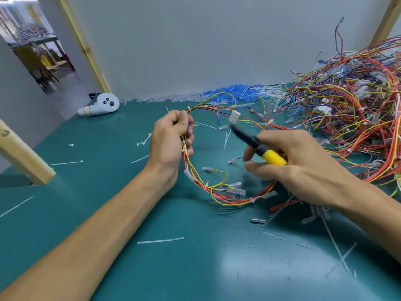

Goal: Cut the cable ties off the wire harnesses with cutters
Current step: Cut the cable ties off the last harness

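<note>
Head view: my left grip (171, 140) pinches the wire harness (219, 196) above the bench (108, 213); my right grip (303, 168) wraps the cutters (272, 157). I judge the harness light and limp; hold beside a cable tie (188, 108).

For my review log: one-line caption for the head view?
The left hand grips a wire harness; the right hand holds yellow-handled cutters above the green table.

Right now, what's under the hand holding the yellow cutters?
Under the right hand gripping the cutters, the wire harness loops across the green table, beside clear connector sleeves. The palm covers where those wires run next.
</note>
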A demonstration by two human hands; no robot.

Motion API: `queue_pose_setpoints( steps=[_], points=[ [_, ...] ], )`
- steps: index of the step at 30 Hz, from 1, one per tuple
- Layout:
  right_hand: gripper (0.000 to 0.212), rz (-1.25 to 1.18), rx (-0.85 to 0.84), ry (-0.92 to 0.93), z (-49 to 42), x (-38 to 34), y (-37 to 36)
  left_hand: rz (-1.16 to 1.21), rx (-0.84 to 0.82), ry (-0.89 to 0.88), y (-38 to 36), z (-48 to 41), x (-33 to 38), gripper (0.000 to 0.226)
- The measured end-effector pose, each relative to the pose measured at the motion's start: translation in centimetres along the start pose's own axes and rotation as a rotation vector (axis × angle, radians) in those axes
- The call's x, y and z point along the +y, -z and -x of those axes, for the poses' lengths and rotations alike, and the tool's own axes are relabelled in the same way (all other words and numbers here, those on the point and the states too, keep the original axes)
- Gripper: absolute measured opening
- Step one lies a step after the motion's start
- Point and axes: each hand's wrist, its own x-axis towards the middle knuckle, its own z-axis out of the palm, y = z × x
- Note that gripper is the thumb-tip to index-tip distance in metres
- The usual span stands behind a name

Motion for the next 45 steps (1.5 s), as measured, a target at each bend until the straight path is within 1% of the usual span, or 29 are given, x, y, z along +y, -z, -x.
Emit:
queue_pose_setpoints(
  steps=[2,4,5,7,9,10,12,14,16,19,23,25,28,33,39,42,45],
  points=[
    [0.024,0.086,-0.165,0.068,-0.1,0.1,-0.1,0.093,0.063,0.038,0.1,-0.1,0.2,0.028],
    [0.032,0.177,-0.243,0.142,-0.1,0.3,-0.2,0.22,0.126,0.057,0.4,-0.3,0.6,0.029],
    [0.038,0.217,-0.248,0.157,0.0,0.4,-0.2,0.278,0.147,0.063,0.6,-0.4,0.8,0.029],
    [0.039,0.304,-0.239,0.147,0.1,0.5,-0.2,0.377,0.166,0.075,0.7,-0.4,1.0,0.023],
    [0.036,0.361,-0.227,0.111,0.1,0.5,-0.2,0.443,0.139,0.075,0.7,-0.2,1.1,0.003],
    [0.035,0.357,-0.205,0.085,0.1,0.5,-0.3,0.461,0.109,0.079,0.7,0.0,1.3,0.016],
    [0.036,0.26,-0.125,0.011,0.0,0.6,-0.3,0.491,0.012,0.104,0.6,0.2,1.6,0.047],
    [0.039,0.137,-0.033,-0.055,-0.1,0.6,-0.1,0.489,-0.117,0.119,0.5,0.4,1.7,0.067],
    [0.037,0.102,0.048,-0.1,-0.2,0.6,0.2,0.426,-0.22,0.142,0.2,0.6,1.8,0.075],
    [0.031,0.153,0.133,-0.115,-0.4,0.7,0.5,0.416,-0.298,0.166,-0.3,1.0,1.6,0.081],
    [0.037,0.338,0.151,-0.063,-0.1,0.5,0.5,0.41,-0.321,0.126,-0.8,1.5,1.3,0.073],
    [0.035,0.387,0.16,-0.037,0.0,0.1,0.6,0.409,-0.328,0.099,-1.0,1.6,1.3,0.066],
    [0.028,0.372,0.168,-0.026,-0.1,-0.3,0.9,0.381,-0.321,0.047,-1.2,1.8,1.3,0.063],
    [0.033,0.26,0.184,-0.054,-0.1,-1.0,1.2,0.339,-0.286,-0.028,-1.5,1.9,1.4,0.058],
    [0.031,0.339,0.128,-0.1,0.0,-1.1,1.3,0.262,-0.25,-0.124,-1.5,2.1,1.6,0.049],
    [0.036,0.323,0.109,-0.119,0.0,-1.0,1.2,0.212,-0.256,-0.176,-1.6,2.2,1.7,0.044],
    [0.039,0.299,0.127,-0.106,0.0,-1.0,1.2,0.192,-0.233,-0.196,-1.6,2.2,1.7,0.042]
  ],
)
